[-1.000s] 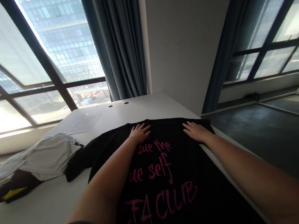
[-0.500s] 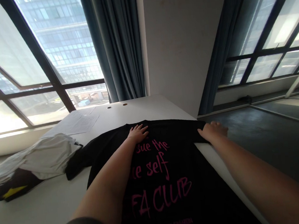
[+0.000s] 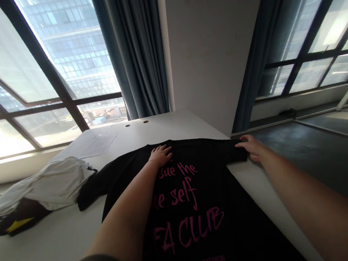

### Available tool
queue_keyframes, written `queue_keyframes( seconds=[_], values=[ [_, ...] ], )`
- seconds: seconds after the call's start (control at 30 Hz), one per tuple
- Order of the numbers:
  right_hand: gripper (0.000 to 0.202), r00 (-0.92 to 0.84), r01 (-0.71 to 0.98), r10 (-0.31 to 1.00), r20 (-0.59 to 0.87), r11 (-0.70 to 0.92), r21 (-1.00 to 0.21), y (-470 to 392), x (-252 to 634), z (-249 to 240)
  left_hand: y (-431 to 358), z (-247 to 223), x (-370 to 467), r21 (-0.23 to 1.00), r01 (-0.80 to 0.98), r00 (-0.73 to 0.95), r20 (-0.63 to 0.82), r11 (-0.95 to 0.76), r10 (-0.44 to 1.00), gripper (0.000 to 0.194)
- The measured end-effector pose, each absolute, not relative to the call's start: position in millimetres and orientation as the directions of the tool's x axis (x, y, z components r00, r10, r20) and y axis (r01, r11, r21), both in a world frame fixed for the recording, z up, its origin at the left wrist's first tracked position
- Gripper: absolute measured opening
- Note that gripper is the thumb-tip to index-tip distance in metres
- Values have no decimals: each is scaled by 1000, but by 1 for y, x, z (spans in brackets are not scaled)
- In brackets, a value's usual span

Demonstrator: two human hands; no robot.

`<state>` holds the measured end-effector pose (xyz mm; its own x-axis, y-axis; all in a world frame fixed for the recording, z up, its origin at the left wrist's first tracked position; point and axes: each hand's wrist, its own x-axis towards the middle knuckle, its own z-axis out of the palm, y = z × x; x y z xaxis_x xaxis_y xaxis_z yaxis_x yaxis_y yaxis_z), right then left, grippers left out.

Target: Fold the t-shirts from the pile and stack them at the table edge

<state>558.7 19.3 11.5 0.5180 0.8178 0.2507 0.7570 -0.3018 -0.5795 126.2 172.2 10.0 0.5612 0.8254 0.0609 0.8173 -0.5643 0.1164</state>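
A black T-shirt (image 3: 204, 193) with pink lettering lies spread over the white table, its collar end away from me. My left hand (image 3: 160, 155) rests flat on the shirt near the collar, fingers spread. At the end of the right sleeve, my right hand (image 3: 251, 147) has its thumb and index finger closed on the sleeve's edge. The left sleeve reaches out toward a clothes pile. My left forearm covers part of the lettering.
White and dark clothes (image 3: 41, 188), one with a yellow patch, are heaped on the table's left. Sheets of paper (image 3: 85, 143) lie behind them. The white table (image 3: 173, 124) meets a pillar (image 3: 203, 53) and a blue curtain (image 3: 138, 52). Grey floor (image 3: 304, 142) shows on the right.
My right hand has shifted from lying over the right sleeve to its outer end, where the fingers pinch the edge. The left hand stays in place on the shirt.
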Motion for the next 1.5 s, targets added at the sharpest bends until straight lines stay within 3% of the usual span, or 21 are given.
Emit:
queue_keyframes(
  seconds=[0.07, 0.13, 0.2, 0.27, 0.37, 0.47, 0.6, 0.73, 0.83, 0.9, 1.07, 1.2, 1.37, 1.5],
  values=[
    [58, 528, 601, 837, 142, -250, -759, 18, 567, 6, 172, 10, 127, 115, 818, 560, 60, -563, 826, 62],
    [53, 532, 451, 846, 41, -242, -859, 17, 575, 1, 173, 10, 127, 112, 818, 562, 54, -564, 826, 62],
    [39, 560, 462, 829, 15, -297, -835, 18, 582, -2, 172, 11, 128, 109, 817, 565, 43, -566, 824, 63],
    [29, 598, 582, 798, 74, -368, -725, 20, 585, -2, 171, 13, 128, 106, 814, 572, 26, -572, 820, 62],
    [32, 587, 711, 791, 171, -403, -576, 23, 582, 1, 166, 19, 128, 94, 802, 594, -6, -591, 805, 60],
    [30, 571, 755, 791, 220, -401, -519, 25, 577, 5, 163, 28, 139, 19, 750, 660, 13, -661, 751, 58],
    [19, 581, 679, 787, 207, -328, -657, 23, 575, 2, 167, 32, 182, -10, 706, 709, 20, -709, 705, 59],
    [26, 575, 357, 818, 8, -241, -903, 15, 575, 1, 179, 20, 234, 43, 768, 641, -58, -639, 766, 69],
    [33, 463, 129, 870, -173, -259, -957, 9, 575, 6, 184, 16, 253, 70, 817, 577, -84, -573, 812, 70],
    [35, 405, 62, 886, -225, -272, -960, 7, 576, 10, 181, 17, 258, 75, 824, 567, -88, -562, 819, 68],
    [45, 440, 68, 869, -225, -283, -957, 15, 580, 7, 154, 21, 272, 84, 737, 676, -76, -670, 733, 71],
    [52, 494, 131, 852, -174, -271, -954, 18, 579, 3, 138, 19, 290, 95, 750, 661, -115, -654, 741, 81],
    [61, 464, 100, 881, -94, -158, -982, 11, 574, 6, 129, 31, 297, 70, 781, 624, -144, -621, 768, 77],
    [67, 445, 71, 887, -120, -169, -983, 7, 574, 7, 100, 44, 264, 29, 727, 681, -155, -686, 716, 75]
  ],
)
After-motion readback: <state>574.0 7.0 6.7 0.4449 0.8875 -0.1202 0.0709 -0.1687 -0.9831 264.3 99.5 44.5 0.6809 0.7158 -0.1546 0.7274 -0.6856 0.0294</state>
